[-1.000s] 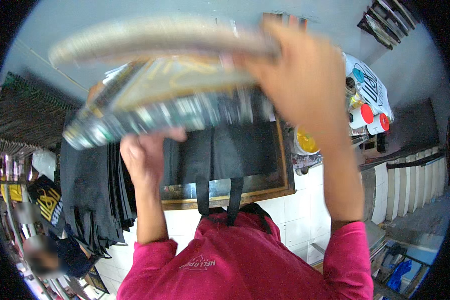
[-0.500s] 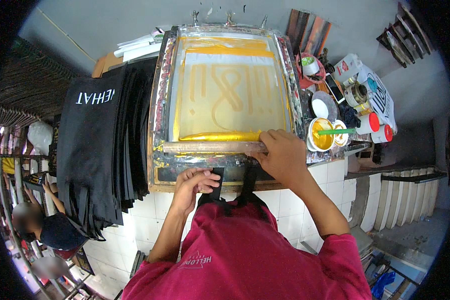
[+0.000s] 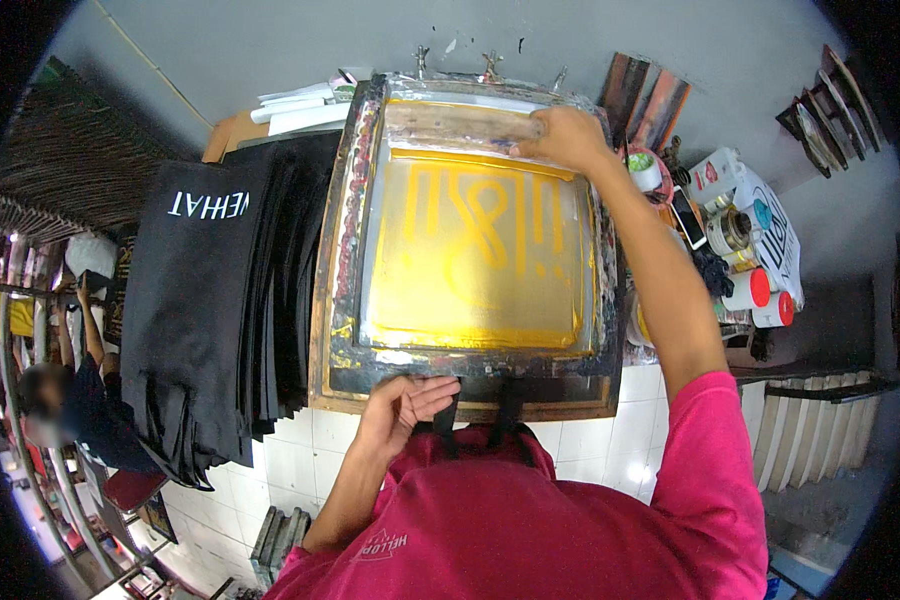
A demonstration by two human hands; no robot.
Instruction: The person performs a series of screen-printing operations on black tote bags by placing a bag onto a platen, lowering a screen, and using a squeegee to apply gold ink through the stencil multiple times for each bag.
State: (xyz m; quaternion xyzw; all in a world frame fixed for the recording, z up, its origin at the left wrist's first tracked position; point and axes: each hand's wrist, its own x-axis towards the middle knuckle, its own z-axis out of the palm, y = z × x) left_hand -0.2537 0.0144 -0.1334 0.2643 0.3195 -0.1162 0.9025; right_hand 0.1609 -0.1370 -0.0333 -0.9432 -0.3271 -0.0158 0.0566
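Note:
A wooden-handled squeegee (image 3: 458, 128) lies across the far end of a framed printing screen (image 3: 440, 312). My right hand (image 3: 564, 140) is closed on its right end. Yellow ink coats the mesh, thickest in a line just on the near side of the squeegee and along the borders; a yellow looped design with upright bars shows through the middle. By the near edge of the frame, my left hand (image 3: 400, 408) has its fingers stretched out side by side. Their tips are at a black strap (image 3: 448, 412), one of two hanging over the near edge of the board.
A thick stack of black bags (image 3: 195, 300) hangs at the left. To the right, jars, red-lidded tubs (image 3: 746, 290) and a phone (image 3: 688, 220) crowd the bench. Spare squeegees (image 3: 642, 100) lean on the wall. Another person (image 3: 100, 390) works at far left.
My right hand has pushed the squeegee from the near end of the screen to the far end, leaving yellow ink over the mesh. My left hand's fingers have straightened.

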